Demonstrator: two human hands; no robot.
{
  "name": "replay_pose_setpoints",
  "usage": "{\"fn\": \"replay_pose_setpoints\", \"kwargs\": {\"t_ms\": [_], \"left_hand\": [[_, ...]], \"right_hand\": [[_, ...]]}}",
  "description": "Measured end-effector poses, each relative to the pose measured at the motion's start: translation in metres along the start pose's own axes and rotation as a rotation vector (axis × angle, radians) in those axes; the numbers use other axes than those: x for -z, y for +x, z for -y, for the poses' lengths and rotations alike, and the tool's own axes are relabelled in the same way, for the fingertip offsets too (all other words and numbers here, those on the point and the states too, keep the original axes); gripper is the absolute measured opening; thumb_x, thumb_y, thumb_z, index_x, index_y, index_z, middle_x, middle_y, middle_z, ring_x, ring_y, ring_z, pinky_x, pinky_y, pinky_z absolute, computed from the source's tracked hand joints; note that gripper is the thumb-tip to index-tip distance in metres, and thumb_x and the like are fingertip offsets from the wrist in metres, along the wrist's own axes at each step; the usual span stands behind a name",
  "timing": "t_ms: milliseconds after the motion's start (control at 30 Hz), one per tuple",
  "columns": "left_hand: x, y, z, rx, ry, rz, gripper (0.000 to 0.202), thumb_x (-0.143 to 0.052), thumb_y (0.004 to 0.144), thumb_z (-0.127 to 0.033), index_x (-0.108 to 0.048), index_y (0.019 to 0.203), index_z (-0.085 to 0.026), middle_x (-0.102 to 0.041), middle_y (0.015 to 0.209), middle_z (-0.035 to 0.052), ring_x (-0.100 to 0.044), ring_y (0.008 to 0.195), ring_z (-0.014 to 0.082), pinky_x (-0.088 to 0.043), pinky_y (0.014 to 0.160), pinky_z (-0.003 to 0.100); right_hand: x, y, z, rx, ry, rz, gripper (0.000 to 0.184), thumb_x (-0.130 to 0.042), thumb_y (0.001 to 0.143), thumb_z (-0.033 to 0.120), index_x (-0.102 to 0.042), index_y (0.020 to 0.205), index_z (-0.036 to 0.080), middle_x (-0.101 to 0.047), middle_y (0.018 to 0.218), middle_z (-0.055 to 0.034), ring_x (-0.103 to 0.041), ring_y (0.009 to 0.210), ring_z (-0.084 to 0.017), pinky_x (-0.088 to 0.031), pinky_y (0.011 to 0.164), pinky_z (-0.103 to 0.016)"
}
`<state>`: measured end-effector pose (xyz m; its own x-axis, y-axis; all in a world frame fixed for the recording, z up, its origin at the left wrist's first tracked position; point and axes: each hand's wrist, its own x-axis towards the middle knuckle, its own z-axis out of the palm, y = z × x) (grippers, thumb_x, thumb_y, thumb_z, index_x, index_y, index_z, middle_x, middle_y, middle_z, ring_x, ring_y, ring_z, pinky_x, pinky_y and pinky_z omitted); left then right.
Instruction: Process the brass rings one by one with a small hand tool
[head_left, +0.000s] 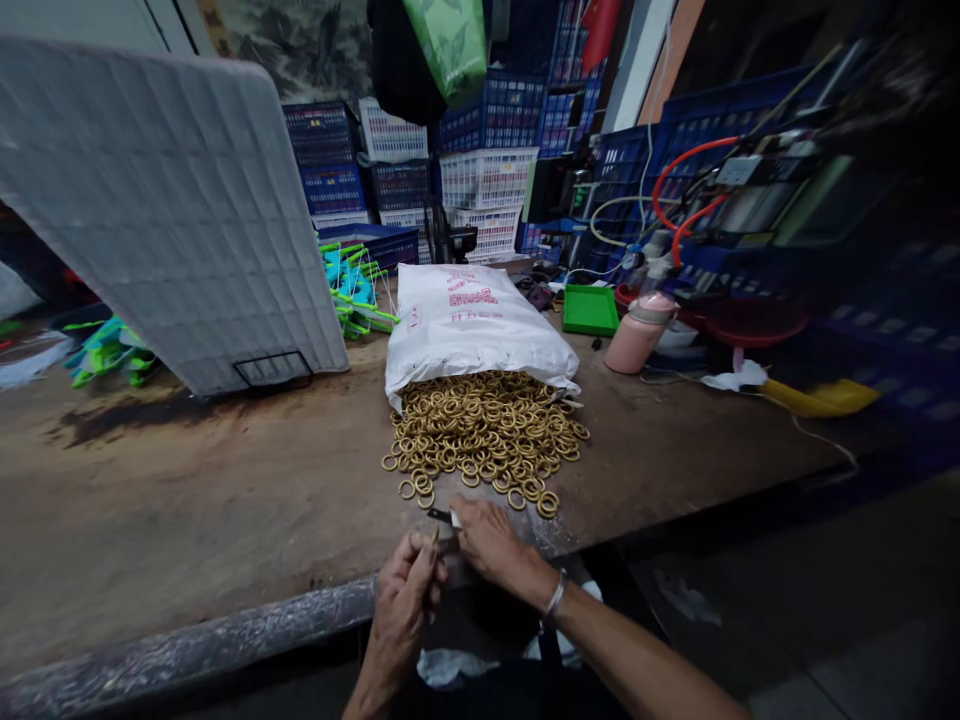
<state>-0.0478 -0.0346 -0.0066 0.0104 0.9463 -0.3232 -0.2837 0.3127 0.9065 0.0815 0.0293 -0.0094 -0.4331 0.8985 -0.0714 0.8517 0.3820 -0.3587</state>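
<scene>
A pile of small brass-coloured rings [484, 432] spills from the open mouth of a white sack [471, 320] lying on the worn wooden bench [225, 500]. At the bench's near edge, my left hand [403, 598] pinches one ring between its fingertips. My right hand [491, 545], with a metal bracelet at the wrist, grips a small dark-handled tool [441, 517] whose tip points left, just above the ring. The two hands touch each other in front of the pile.
A large grey quilted panel [165, 200] leans at the back left. Green and blue plastic parts [356, 290] lie behind it. A green tray [590, 310], a pink bottle [637, 335], red and white hoses and stacked blue and white crates [487, 180] fill the back and right.
</scene>
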Motion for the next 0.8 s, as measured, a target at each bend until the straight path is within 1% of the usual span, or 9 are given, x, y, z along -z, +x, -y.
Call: {"fn": "replay_pose_setpoints", "kwargs": {"t_ms": [100,167,267,400,467,533,600,700,800], "left_hand": [[0.001,-0.006,-0.004,0.035,-0.137,0.014,0.033,-0.061,0.069,-0.048,-0.047,0.069,-0.018,-0.052,0.056,-0.0049,-0.033,0.037,0.0032,-0.021,0.034,0.014],[0.002,-0.006,-0.006,0.035,-0.238,0.005,0.032,-0.062,0.068,-0.047,-0.051,0.07,-0.017,-0.055,0.06,-0.0026,-0.038,0.04,0.004,-0.025,0.035,0.015],[0.007,-0.003,-0.008,0.04,-0.337,-0.002,0.03,-0.064,0.068,-0.043,-0.057,0.072,-0.015,-0.059,0.066,0.0012,-0.045,0.047,0.0061,-0.03,0.039,0.016],[0.015,0.0,-0.013,0.088,-0.45,-0.055,0.029,-0.072,0.059,-0.035,-0.059,0.077,-0.018,-0.061,0.072,0.0014,-0.051,0.054,0.0085,-0.035,0.044,0.017],[0.019,0.002,-0.015,0.129,-0.506,-0.078,0.033,-0.075,0.055,-0.031,-0.06,0.083,-0.019,-0.061,0.07,0.0006,-0.052,0.054,0.0092,-0.036,0.044,0.018],[0.023,0.005,-0.015,0.17,-0.557,-0.077,0.034,-0.075,0.054,-0.027,-0.062,0.085,-0.019,-0.061,0.07,0.0012,-0.054,0.056,0.0103,-0.038,0.044,0.018],[0.026,0.009,-0.013,0.202,-0.623,-0.076,0.027,-0.075,0.054,-0.025,-0.063,0.077,-0.016,-0.062,0.071,0.0024,-0.055,0.058,0.0111,-0.039,0.045,0.018],[0.028,0.016,-0.01,0.223,-0.679,-0.133,0.018,-0.076,0.053,-0.02,-0.062,0.063,-0.014,-0.065,0.068,0.0036,-0.058,0.059,0.0127,-0.04,0.043,0.018],[0.026,0.02,-0.01,0.197,-0.646,-0.159,0.016,-0.074,0.055,-0.019,-0.061,0.064,-0.014,-0.066,0.067,0.0036,-0.06,0.059,0.014,-0.041,0.041,0.018]], "right_hand": [[-0.002,0.015,-0.001,-0.036,-0.01,-0.061,0.024,-0.041,0.07,0.009,-0.051,0.091,0.016,-0.06,0.074,-0.0056,-0.052,0.064,-0.015,-0.024,0.055,-0.026],[-0.004,0.025,0.001,-0.021,0.028,-0.12,0.024,-0.04,0.071,0.009,-0.05,0.091,0.017,-0.06,0.075,-0.0046,-0.052,0.066,-0.015,-0.026,0.056,-0.025],[-0.007,0.036,0.009,0.02,0.055,-0.188,0.024,-0.04,0.075,0.013,-0.047,0.097,0.018,-0.059,0.082,-0.0041,-0.053,0.072,-0.016,-0.028,0.06,-0.025],[-0.012,0.043,0.018,0.039,-0.005,-0.176,0.026,-0.044,0.078,0.021,-0.045,0.103,0.02,-0.058,0.092,-0.006,-0.052,0.08,-0.019,-0.03,0.065,-0.028],[-0.014,0.044,0.02,0.037,-0.026,-0.153,0.024,-0.043,0.079,0.02,-0.045,0.103,0.019,-0.058,0.093,-0.0069,-0.052,0.081,-0.02,-0.031,0.066,-0.029],[-0.016,0.043,0.019,0.042,-0.032,-0.148,0.025,-0.041,0.078,0.017,-0.046,0.102,0.019,-0.057,0.093,-0.0071,-0.052,0.082,-0.02,-0.032,0.068,-0.029],[-0.018,0.043,0.016,0.047,-0.029,-0.159,0.025,-0.041,0.077,0.016,-0.046,0.101,0.019,-0.057,0.095,-0.0069,-0.051,0.084,-0.02,-0.032,0.069,-0.029],[-0.019,0.044,0.01,0.053,-0.007,-0.172,0.024,-0.041,0.075,0.013,-0.047,0.098,0.019,-0.057,0.092,-0.006,-0.051,0.079,-0.018,-0.031,0.066,-0.028],[-0.012,0.045,0.004,0.048,0.099,-0.172,0.021,-0.042,0.071,0.01,-0.049,0.088,0.018,-0.057,0.08,-0.0034,-0.049,0.069,-0.015,-0.029,0.059,-0.025]]}}
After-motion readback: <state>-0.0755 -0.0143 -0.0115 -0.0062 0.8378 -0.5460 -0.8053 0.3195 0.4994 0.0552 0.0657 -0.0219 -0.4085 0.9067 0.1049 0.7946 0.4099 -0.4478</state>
